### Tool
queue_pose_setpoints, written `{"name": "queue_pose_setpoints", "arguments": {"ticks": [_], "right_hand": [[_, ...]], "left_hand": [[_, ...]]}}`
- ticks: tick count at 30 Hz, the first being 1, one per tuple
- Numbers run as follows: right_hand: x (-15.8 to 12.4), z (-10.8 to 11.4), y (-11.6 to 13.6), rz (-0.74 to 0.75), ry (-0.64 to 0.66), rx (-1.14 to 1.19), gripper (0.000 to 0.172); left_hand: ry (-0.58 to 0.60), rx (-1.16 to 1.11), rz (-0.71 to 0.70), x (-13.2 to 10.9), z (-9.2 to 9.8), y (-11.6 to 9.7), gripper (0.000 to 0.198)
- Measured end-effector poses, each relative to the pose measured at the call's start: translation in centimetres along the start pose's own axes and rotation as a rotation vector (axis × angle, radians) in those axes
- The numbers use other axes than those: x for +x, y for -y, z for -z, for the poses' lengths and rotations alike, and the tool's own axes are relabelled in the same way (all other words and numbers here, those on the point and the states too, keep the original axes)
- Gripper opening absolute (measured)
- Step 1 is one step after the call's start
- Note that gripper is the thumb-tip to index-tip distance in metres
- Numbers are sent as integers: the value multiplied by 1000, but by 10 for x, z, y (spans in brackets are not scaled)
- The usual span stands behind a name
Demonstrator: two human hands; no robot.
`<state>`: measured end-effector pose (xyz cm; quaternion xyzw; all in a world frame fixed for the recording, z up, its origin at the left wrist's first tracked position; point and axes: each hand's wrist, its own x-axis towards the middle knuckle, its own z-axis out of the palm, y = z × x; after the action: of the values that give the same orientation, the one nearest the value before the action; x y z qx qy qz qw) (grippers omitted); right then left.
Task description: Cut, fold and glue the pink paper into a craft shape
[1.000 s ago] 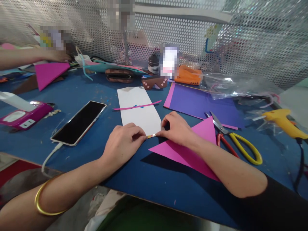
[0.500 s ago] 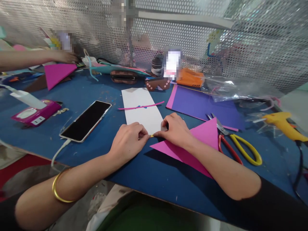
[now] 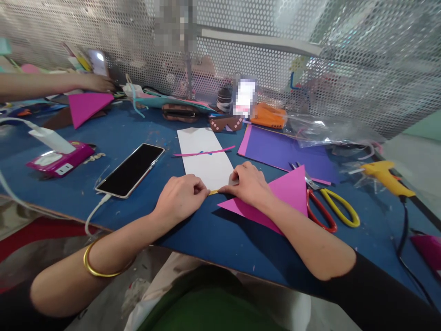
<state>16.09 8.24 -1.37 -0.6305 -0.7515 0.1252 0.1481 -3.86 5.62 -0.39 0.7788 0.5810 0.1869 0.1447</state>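
The left hand (image 3: 181,195) and right hand (image 3: 250,184) each pinch an end of a narrow yellow strip (image 3: 213,192) between thumb and fingers, just at the near edge of a white sheet (image 3: 201,170). Slightly more of the strip shows between the fingertips than half a second ago, and its face now looks plain yellow, where a second ago red and white patches showed too. A thin, slightly curved pink strip (image 3: 222,150) lies across the sheet. Under the right forearm, a flat, matte pink triangle (image 3: 291,191) points toward the left hand, touching steel scissors (image 3: 313,184) with red and yellow handles. All this rests on a scuffed blue table (image 3: 206,234), backed by a shiny panel (image 3: 223,59) punched with round holes.
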Motion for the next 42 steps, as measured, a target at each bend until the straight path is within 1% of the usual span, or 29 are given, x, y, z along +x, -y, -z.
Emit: {"name": "queue_pose_setpoints", "arguments": {"ticks": [9, 16, 21, 25, 31, 35, 39, 42], "right_hand": [[-1, -2, -1, 9, -11, -15, 40], [-1, -1, -1, 7, -4, -1, 40], [-1, 0, 1, -3, 9, -1, 39], [-1, 1, 3, -11, 9, -6, 39], [-1, -1, 0, 9, -15, -6, 39], [-2, -4, -1, 11, -41, -9, 39], [-2, -6, -1, 13, -54, -12, 36], [-2, -7, -2, 14, -59, -10, 36]], "left_hand": [[18, 50, 2, -1, 5, 5, 18], [20, 50, 22, -5, 11, 13, 18], [30, 68, 11, -7, 13, 12, 16], [48, 91, -1, -9, 13, 10, 17], [26, 83, -15, -13, 10, 11, 17], [13, 69, 4, -15, 7, 13, 16], [-17, 32, 49, -18, 5, 14, 4], [-26, -1, 82, -22, 5, 15, 11]]}}
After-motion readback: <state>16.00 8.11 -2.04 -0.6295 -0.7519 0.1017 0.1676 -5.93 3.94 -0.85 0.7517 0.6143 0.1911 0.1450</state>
